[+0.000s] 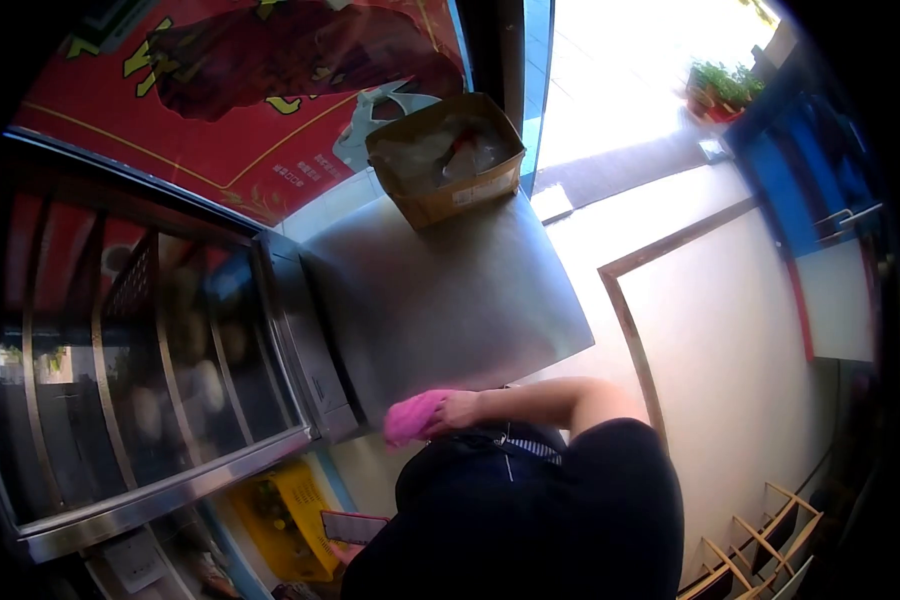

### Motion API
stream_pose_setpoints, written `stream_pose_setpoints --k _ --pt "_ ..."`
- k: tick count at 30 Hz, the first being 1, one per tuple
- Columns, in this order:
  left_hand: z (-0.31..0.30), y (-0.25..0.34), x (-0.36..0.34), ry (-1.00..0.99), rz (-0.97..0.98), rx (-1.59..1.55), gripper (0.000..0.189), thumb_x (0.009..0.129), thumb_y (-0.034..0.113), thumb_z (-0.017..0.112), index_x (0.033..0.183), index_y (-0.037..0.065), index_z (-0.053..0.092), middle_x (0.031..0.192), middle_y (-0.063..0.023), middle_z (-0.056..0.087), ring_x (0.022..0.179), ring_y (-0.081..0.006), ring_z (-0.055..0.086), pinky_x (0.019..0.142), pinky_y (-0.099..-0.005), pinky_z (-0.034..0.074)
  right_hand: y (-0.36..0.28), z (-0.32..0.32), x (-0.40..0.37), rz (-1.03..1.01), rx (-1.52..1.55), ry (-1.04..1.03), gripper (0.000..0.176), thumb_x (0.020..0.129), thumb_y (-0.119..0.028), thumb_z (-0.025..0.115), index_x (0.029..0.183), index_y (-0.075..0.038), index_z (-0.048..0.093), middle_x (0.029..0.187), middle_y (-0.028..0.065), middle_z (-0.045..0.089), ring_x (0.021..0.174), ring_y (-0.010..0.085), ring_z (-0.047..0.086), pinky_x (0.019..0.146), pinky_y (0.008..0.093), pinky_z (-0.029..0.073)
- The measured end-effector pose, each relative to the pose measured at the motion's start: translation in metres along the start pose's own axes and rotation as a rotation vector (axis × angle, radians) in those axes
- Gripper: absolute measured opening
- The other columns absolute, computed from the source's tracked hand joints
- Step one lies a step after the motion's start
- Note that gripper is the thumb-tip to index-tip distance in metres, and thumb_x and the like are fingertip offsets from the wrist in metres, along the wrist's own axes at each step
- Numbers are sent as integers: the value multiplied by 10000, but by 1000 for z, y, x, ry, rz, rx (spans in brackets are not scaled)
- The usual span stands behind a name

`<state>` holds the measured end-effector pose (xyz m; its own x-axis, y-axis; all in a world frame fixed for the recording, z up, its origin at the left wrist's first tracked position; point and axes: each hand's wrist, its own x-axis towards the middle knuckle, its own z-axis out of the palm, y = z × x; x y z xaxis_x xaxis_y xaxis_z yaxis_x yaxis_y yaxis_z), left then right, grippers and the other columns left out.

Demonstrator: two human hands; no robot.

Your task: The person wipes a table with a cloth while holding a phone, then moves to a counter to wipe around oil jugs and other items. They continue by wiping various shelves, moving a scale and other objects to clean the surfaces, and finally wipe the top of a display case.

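My right hand is closed around a bunched pink cloth. It is in front of my body, close to the near edge of a bare metal tabletop. Low on the left, my left hand holds a phone with a pinkish edge; only part of this hand shows beside my dark shirt. At the tabletop's far end sits an open cardboard box with clear plastic and something reddish inside.
Left of the tabletop stands a metal-framed glass cabinet with bars. Below it is a yellow crate. A red printed banner covers the far-left wall. On the right are a blue panel, a potted plant and a wooden rack.
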<state>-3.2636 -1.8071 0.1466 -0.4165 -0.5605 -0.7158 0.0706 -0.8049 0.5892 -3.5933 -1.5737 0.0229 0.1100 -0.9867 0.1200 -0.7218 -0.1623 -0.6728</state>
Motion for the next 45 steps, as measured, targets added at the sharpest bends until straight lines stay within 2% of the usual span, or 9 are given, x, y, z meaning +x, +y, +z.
stream_pose_setpoints --k 4,15,18,21,24,26,32,34,45 --pt "6 5 1 -17 -6 38 732 771 636 295 1293 125 331 1288 -96 359 1142 -262 363 960 -442 251 31 -15 77 -329 -279 -134 376 829 -262 423 1202 -239 456 1132 25 521 1068 215 477 891 380 373" --pt "-17 -8 26 -65 -29 13 727 771 636 296 1286 124 345 1278 -96 373 1133 -262 372 956 -444 255 54 -77 -111 1208 -455 681 406 848 -339 421 1234 -215 414 1232 129 402 1046 315 444 861 400 378" --pt "-48 -19 45 -90 -30 -20 726 771 636 296 1284 124 348 1275 -96 376 1130 -262 375 955 -445 257 23 -74 -139 1123 -666 601 376 829 -355 459 1155 -172 501 1211 153 425 1048 317 450 858 399 379" --pt "-5 -20 17 15 -35 -32 675 780 607 329 1244 123 405 1214 -97 439 1098 -265 407 941 -437 278 1 -137 -123 1314 -219 170 262 808 -315 516 819 -76 620 792 109 592 710 259 595 663 370 472" --pt "10 -18 8 7 -10 -74 669 780 604 333 1240 123 410 1209 -97 443 1096 -265 410 940 -435 280 30 -233 -101 846 -860 1116 75 790 -154 528 761 -86 540 727 89 544 655 264 575 522 349 461" --pt "11 -18 6 5 11 -102 666 781 602 335 1237 123 412 1206 -97 446 1094 -265 411 940 -435 281 48 -310 -96 925 -808 1381 172 829 -225 522 883 -65 554 768 140 594 701 298 595 577 354 485" --pt "7 -27 0 37 46 -180 655 782 596 343 1229 123 421 1196 -96 454 1088 -265 416 938 -433 284 138 -393 -100 1437 128 691 449 658 -407 625 939 -58 640 951 137 620 919 274 587 774 364 455" --pt "5 -30 -6 55 50 -202 652 782 593 345 1226 122 423 1193 -96 457 1086 -264 418 937 -432 285 153 -391 -94 1406 -126 678 403 656 -336 678 895 -14 638 779 144 627 716 254 603 662 325 468" --pt "4 -38 -8 97 61 -262 632 784 582 359 1211 122 438 1175 -96 472 1076 -264 426 934 -428 290 69 -387 -52 1176 -367 478 253 627 -196 571 805 -29 639 857 174 617 837 316 595 727 390 481"
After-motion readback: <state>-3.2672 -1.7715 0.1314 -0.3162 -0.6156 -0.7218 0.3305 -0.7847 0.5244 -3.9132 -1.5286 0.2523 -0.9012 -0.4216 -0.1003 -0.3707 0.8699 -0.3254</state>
